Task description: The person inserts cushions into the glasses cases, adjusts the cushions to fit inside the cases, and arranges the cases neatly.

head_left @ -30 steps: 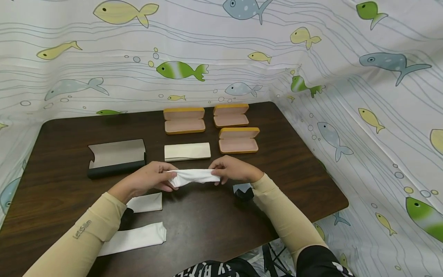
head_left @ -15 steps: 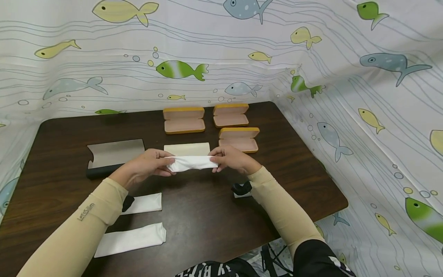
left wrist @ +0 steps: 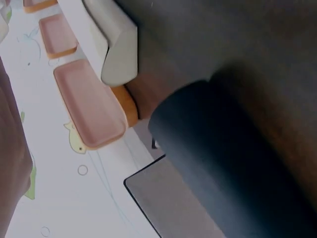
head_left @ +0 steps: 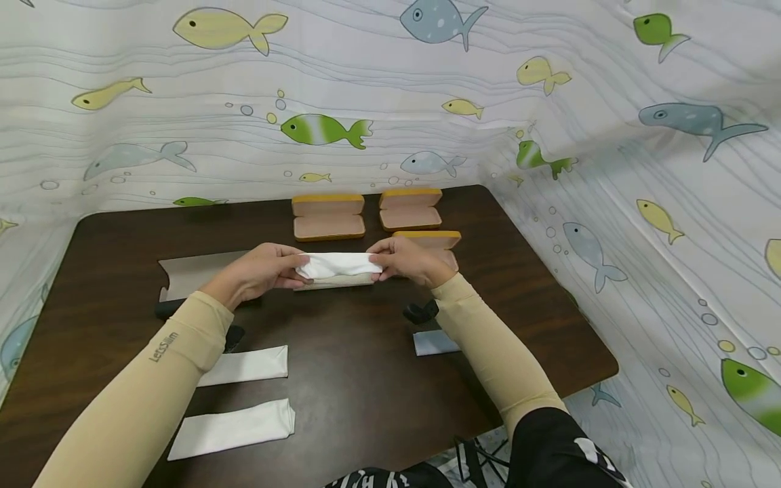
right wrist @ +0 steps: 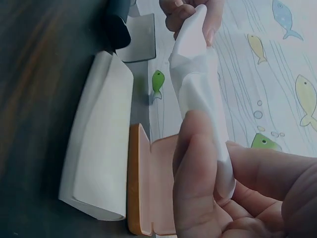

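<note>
A folded white cloth (head_left: 338, 263) is stretched between my two hands over the middle of the table. My left hand (head_left: 262, 272) pinches its left end, and my right hand (head_left: 410, 261) pinches the other end between thumb and fingers. In the right wrist view the cloth (right wrist: 195, 82) looks folded into a narrow strip. Just below it lies a closed cream glasses case (right wrist: 99, 144), partly covered by the cloth in the head view. In the left wrist view that case (left wrist: 119, 49) shows its end, while the left hand (left wrist: 12, 153) shows only at the edge.
Left of the hands lies an open black glasses case (head_left: 201, 271) with a grey inside. Open yellow cases (head_left: 329, 220) with pink linings stand at the back. Folded white cloths (head_left: 232, 428) lie front left; a pale blue-white piece (head_left: 434, 342) is by the right forearm.
Both hands have moved forward, away from the body, with the white cloth stretched between them. It now overlaps the cream case in the head view. The other things stay put.
</note>
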`<state>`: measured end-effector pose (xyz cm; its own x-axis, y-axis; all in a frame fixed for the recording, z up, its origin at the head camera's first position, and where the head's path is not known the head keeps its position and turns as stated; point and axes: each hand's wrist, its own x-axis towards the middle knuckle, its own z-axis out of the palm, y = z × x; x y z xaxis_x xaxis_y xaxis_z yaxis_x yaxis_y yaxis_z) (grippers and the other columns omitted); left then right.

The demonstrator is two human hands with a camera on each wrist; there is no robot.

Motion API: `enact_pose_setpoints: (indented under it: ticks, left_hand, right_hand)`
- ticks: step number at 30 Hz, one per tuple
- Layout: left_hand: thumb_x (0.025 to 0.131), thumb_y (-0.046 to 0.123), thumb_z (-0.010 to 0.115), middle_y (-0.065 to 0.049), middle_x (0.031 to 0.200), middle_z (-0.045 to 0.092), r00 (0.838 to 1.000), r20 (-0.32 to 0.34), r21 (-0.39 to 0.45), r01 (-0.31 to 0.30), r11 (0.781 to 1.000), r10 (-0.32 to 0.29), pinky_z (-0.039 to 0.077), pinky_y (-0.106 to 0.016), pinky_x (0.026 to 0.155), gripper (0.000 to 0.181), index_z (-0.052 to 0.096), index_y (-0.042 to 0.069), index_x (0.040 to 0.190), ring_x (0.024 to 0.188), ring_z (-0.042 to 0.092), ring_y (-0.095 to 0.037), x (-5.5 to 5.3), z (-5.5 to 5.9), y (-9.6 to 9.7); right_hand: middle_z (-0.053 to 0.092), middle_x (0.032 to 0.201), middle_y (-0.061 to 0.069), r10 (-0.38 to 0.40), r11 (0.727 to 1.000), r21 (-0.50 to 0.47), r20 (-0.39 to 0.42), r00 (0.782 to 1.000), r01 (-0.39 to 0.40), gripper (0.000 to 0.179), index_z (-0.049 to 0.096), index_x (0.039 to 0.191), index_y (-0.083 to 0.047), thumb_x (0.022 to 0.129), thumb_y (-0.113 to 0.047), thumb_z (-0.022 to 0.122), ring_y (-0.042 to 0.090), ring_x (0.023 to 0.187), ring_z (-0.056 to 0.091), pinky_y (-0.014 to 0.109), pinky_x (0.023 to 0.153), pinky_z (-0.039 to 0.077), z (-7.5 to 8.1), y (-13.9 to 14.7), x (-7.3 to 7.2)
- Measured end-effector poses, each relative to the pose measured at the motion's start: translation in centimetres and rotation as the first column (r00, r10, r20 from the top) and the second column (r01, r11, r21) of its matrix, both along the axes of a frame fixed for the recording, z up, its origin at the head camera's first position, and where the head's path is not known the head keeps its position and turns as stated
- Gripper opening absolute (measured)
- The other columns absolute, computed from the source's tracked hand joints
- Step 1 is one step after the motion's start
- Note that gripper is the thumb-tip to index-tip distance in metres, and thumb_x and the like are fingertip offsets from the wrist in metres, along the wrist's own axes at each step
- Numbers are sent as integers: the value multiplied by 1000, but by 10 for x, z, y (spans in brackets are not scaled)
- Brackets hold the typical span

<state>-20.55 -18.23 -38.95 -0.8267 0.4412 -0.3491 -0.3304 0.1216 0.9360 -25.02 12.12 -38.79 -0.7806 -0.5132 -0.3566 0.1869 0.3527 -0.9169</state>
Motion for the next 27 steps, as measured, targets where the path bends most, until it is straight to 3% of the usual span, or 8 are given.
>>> enact_pose_setpoints:
  ticks: [4,10,13,18,27]
  left_hand:
    - [107,17,54,-5,88,73,1000,22,-10,-17,1000,17,59,-26,81,44,47,-16,137,85,73,-16,-9,2,-3]
    - [108,17,53,-5,86,73,998,35,-12,-57,998,57,58,-22,77,47,44,-15,141,80,72,-12,-27,7,-7]
    - [107,18,53,-4,85,73,996,46,-20,-77,997,78,58,-22,77,48,44,-13,142,79,72,-11,-40,9,-7]
    - [108,16,52,-4,86,71,992,73,-44,-99,994,102,58,-22,78,50,39,-13,146,81,72,-12,-60,8,-7]
    - [107,11,51,-7,88,66,977,120,-96,-165,982,176,58,-21,76,51,36,-13,148,77,72,-11,-89,-3,-4]
  right_hand:
    - [65,102,17,-7,1000,22,0,1000,7,30,61,130,7,104,-6,56,19,77,72,26,70,58,1,-6,-13]
    - [62,105,17,8,996,93,-19,1000,-6,32,58,134,5,106,-10,54,18,82,70,47,98,53,7,-15,-38]
    - [60,108,16,4,991,130,-20,1000,-1,35,55,138,4,106,-11,54,21,88,69,52,104,47,11,-19,-51]
    - [60,113,17,-41,984,171,-9,999,42,37,55,139,3,105,-12,56,25,95,70,47,103,49,13,-27,-73]
    - [57,120,20,-98,977,193,20,995,93,38,55,141,6,105,-6,56,19,82,70,44,100,52,4,-43,-96]
